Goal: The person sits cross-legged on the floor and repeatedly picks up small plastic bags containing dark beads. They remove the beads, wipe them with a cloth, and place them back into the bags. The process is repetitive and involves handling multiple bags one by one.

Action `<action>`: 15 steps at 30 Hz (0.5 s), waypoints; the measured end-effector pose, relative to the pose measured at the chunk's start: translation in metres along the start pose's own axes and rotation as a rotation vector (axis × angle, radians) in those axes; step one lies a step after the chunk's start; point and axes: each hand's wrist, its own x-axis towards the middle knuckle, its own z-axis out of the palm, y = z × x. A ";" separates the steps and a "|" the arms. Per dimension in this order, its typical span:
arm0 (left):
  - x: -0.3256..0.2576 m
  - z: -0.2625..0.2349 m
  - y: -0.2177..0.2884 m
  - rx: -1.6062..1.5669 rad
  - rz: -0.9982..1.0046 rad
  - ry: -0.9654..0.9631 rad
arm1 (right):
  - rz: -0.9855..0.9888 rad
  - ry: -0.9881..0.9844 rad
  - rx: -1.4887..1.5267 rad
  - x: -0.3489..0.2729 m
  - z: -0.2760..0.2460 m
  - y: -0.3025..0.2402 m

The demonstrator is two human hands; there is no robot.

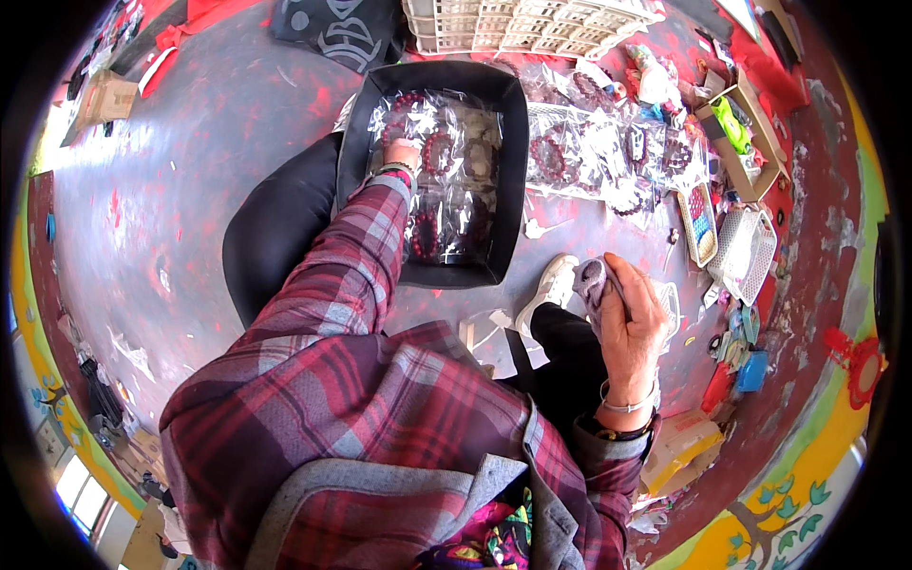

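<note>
A deep black tray (515, 180) holds clear plastic packets (456, 142) with dark red bead bracelets inside. My left hand (401, 154) reaches down into its left half and touches the packets there. Its fingers are mostly hidden, so I cannot see whether they grip one. Off to the right of the tray, my right hand (635, 328) is raised and closed around a crumpled greyish-purple cloth (591, 281). A bangle circles that wrist.
More bagged bracelets (560, 157) lie right of the tray. Beyond them stand an open cardboard box (708, 116) and small white baskets (746, 252). A cream plastic crate (532, 28) is at the far side, beside a black bag (332, 33). My shoe (551, 290) is below.
</note>
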 end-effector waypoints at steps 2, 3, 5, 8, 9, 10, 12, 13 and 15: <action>0.004 -0.007 0.004 0.232 -0.025 0.041 | 0.022 -0.023 0.046 0.000 0.001 0.000; 0.007 -0.002 -0.002 -0.031 -0.112 0.209 | 0.020 -0.036 0.065 0.002 -0.002 -0.002; -0.033 -0.006 0.070 -0.022 -0.101 0.408 | 0.060 -0.087 0.113 -0.007 -0.006 -0.003; -0.058 -0.012 0.148 -0.018 0.297 0.471 | -0.034 -0.161 0.198 -0.019 -0.014 -0.004; -0.059 -0.004 0.166 -0.028 0.446 0.431 | -0.044 -0.184 0.218 -0.022 -0.016 -0.006; -0.063 0.002 0.188 -0.035 0.596 0.389 | -0.055 -0.207 0.242 -0.025 -0.018 -0.007; -0.077 0.032 0.230 -0.064 0.980 0.367 | -0.128 -0.195 0.264 -0.029 -0.023 -0.005; -0.098 0.038 0.257 -0.065 1.079 0.200 | -0.146 -0.185 0.255 -0.031 -0.027 -0.002; -0.105 0.073 0.272 0.229 1.207 -0.064 | -0.186 -0.165 0.240 -0.035 -0.034 0.004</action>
